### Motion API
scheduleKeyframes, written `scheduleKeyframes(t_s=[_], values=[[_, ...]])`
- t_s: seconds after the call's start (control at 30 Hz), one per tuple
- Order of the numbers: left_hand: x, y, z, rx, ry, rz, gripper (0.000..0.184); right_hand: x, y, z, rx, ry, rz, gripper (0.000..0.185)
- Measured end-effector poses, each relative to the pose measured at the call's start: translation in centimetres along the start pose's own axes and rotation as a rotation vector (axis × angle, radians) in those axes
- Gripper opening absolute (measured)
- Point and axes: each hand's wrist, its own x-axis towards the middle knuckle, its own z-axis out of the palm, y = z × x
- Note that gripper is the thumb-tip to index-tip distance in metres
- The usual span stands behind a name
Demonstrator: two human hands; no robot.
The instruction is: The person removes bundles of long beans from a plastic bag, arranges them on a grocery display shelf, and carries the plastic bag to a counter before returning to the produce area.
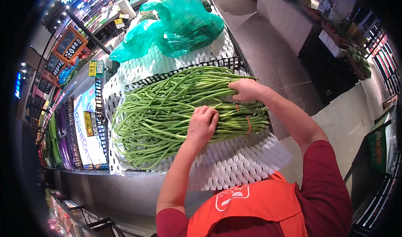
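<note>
Long green beans (163, 111) lie side by side across a crate lined with white foam netting. Red bands (248, 125) hold the near bundles together close to their right ends. My left hand (203, 123) rests on the middle of the beans, its fingers curled down and closed on some of them. Farther back, my right hand (245, 90) pinches beans near their right ends; its fingertips are partly hidden. The far beans, beside my right hand, show no band.
A green plastic bag (184, 28) with greens inside sits on netting behind the black crate edge (201, 64). Price tags (91, 123) and purple vegetables (67, 136) stand left. White netting (247, 157) hangs over the front edge. An aisle floor (268, 40) runs along the right.
</note>
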Motion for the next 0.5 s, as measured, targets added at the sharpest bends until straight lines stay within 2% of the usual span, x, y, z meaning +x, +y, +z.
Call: scheduleKeyframes(t_s=[0.13, 0.17, 0.23, 0.33, 0.37, 0.43, 0.5], values=[[2.3, 0.6, -0.4, 0.045, 0.139, 0.0, 0.009, -0.1, -0.2, 2.2, -0.068, 0.016, -0.051, 0.029], [3.0, 0.7, -0.3, 0.056, 0.152, -0.018, 0.009, -0.2, -0.1, 2.4, -0.037, 0.09, -0.073, 0.026], [4.0, 0.2, 1.2, 0.05, 0.151, -0.018, 0.01, 0.1, 0.3, 2.3, -0.043, 0.102, -0.068, 0.028], [4.2, -0.7, 2.7, 0.176, -0.008, -0.113, 0.01, -1.2, 2.9, 2.0, 0.273, 0.165, -0.29, 0.038], [4.3, 0.2, 2.3, 0.167, -0.091, -0.219, 0.011, -1.9, 3.9, 1.5, 0.306, 0.245, -0.335, 0.038], [4.6, 1.8, 1.9, 0.257, -0.034, -0.229, 0.015, -4.1, 6.5, -0.6, 0.373, 0.4, -0.437, 0.037], [5.1, 4.0, 1.9, 0.337, 0.051, -0.24, 0.026, -6.4, 10.1, -2.3, 0.6, 0.432, -0.352, 0.027]])
